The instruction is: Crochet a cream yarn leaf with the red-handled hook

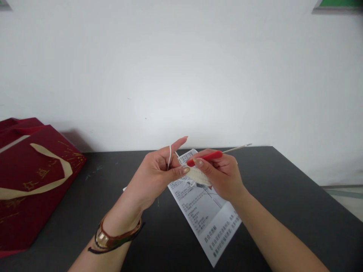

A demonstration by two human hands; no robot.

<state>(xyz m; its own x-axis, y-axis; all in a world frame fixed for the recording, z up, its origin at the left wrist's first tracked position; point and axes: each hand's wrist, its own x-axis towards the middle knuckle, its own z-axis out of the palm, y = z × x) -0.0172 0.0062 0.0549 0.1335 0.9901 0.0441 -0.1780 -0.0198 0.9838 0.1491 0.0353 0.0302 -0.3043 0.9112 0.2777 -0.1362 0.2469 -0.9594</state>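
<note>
My left hand [159, 172] is raised above the dark table [283, 204], its forefinger stretched out with a strand of white yarn [169, 155] looped over it. Thumb and fingers pinch a small cream crochet piece [197, 175]. My right hand [224, 173] grips a crochet hook with a red handle [205, 157], and the hook's thin metal shaft [237, 148] points up to the right. Both hands meet at the crochet piece. On the left wrist sit several bracelets [113, 238].
A printed instruction sheet [207, 219] lies on the table under the hands. A dark red gift bag [31, 181] with gold lettering and a cream ribbon handle lies at the left edge. A white wall rises behind the table.
</note>
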